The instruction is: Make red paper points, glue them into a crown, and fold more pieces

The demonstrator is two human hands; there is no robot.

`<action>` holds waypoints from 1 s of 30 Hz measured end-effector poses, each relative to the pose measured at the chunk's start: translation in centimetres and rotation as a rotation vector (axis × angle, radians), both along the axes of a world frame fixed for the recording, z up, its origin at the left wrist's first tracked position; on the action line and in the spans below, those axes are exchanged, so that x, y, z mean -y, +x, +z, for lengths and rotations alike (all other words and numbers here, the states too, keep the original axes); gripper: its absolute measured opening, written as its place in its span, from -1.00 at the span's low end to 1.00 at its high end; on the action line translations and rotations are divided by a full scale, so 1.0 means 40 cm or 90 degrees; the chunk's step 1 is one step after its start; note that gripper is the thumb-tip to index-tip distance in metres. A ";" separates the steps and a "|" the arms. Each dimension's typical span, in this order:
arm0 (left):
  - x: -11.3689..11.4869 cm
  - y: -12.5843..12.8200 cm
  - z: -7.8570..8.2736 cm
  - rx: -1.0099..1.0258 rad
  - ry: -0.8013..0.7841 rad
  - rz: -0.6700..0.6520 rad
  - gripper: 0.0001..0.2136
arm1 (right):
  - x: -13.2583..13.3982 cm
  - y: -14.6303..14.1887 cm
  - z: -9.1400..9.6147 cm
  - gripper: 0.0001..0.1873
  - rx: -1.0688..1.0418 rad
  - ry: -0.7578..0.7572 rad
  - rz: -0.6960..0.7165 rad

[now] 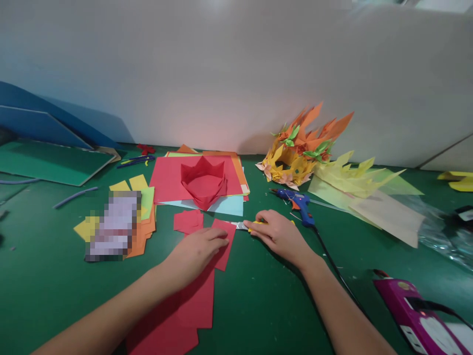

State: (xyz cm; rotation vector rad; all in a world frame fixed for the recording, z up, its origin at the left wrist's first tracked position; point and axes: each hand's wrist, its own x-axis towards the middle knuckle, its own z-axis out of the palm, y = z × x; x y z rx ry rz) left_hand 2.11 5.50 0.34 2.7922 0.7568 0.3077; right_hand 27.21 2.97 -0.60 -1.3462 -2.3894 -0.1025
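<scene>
My left hand (199,254) lies over a small red paper rectangle (223,257), its fingers extended across the sheet and pressing on it. My right hand (275,234) is closed around a yellow-handled utility knife (240,225), with the index finger stretched along it. The knife's silver blade points left and meets the upper right edge of that rectangle. Under my left hand and forearm lie larger red paper sheets (195,301). Small red paper pieces (187,221) sit just beyond the left hand. Farther back, a red paper crown (204,182) stands on stacked coloured paper (162,180).
A blue hot glue gun (301,204) lies right of the knife, its black cord trailing toward me. Orange and yellow paper crowns (291,162) stand by the wall. A purple power strip (410,308) is at lower right. A pixelated object (116,227) rests on coloured paper at left.
</scene>
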 end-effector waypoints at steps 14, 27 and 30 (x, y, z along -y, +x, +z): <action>0.004 -0.001 0.009 0.011 0.022 -0.006 -0.71 | -0.021 -0.025 -0.009 -0.69 0.024 0.049 0.007; -0.003 -0.009 -0.003 0.004 -0.001 0.066 -0.67 | -0.025 0.031 -0.021 -0.63 -0.027 0.060 -0.118; -0.009 -0.009 -0.004 -0.027 0.000 0.094 -0.56 | -0.024 0.007 -0.017 -0.65 -0.058 0.084 -0.149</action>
